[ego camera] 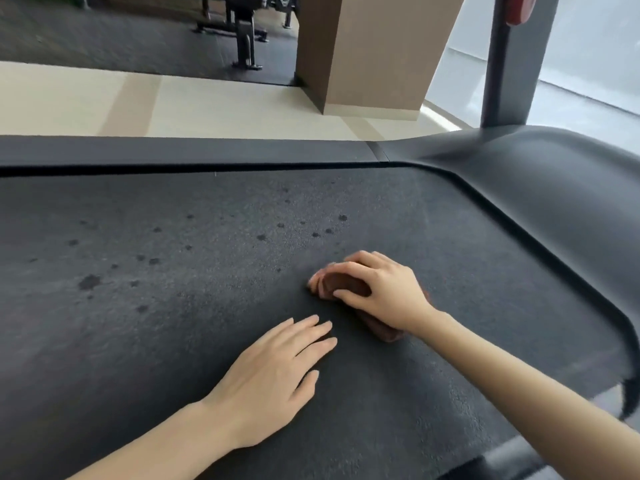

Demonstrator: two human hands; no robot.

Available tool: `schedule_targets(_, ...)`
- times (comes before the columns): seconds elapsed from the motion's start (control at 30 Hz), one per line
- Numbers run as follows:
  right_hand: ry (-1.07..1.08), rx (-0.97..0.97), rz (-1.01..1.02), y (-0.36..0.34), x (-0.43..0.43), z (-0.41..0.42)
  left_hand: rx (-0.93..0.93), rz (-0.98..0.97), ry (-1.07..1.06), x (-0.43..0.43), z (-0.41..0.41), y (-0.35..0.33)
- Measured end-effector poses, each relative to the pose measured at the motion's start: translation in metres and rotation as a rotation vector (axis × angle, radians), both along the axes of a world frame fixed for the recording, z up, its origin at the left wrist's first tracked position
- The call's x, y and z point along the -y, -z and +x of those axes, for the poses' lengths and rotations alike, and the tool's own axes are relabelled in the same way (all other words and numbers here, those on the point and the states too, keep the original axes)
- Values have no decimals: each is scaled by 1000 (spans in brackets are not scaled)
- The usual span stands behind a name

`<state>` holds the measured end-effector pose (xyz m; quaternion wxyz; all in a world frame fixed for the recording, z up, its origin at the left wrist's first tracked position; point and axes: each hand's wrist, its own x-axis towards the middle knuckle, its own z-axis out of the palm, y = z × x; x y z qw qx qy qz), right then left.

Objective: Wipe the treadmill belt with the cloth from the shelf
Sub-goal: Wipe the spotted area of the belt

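Head view, looking down across the treadmill belt (214,341). Right hand (381,289) grasps a bunched brown cloth (346,285), fingers curled over it and pressing it onto the belt, right of centre. Bunching likely gives a thick pad that takes pressure without slipping. Cloth's tail shows under the wrist.

Left hand (273,379) released: fingers straight, palm flat on the belt just beside the cloth, holding nothing. Probably a brace for body weight while leaning over.

Dark spots (89,282) scattered across the belt to the left and beyond the cloth; none under it that I can see. Look like drips or stains, cannot tell which. Wiping seems under way, spotted area not yet covered.

Side rail (173,150) along the far edge, motor cover (554,188) at right with an upright post (509,71). Gym bench (242,32) in background.
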<state>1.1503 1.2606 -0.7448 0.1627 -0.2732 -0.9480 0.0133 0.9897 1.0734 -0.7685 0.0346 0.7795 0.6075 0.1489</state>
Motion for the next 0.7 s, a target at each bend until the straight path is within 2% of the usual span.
schedule_targets(0.07, 15, -5, -26, 0, -5, 27, -22, -4, -4, 22, -11, -1)
schedule_targets(0.17, 329, -56, -132, -7, -29, 36, -41, -16, -48, 45, -29, -4)
schedule_targets(0.23, 436, -19, -105, -10, -33, 17, -37, -22, -106, 54, -36, -6)
schedule_targets(0.37, 271, 55, -32, -10, 4, -41, -1, -7, -269, 78, -50, -7)
schedule_targets(0.53, 21, 40, 32, -5, 68, -100, -65, -31, -424, 144, -81, -11)
schedule_targets(0.7, -33, 23, 7, -4, 98, -129, -102, -63, -630, 198, -99, -11)
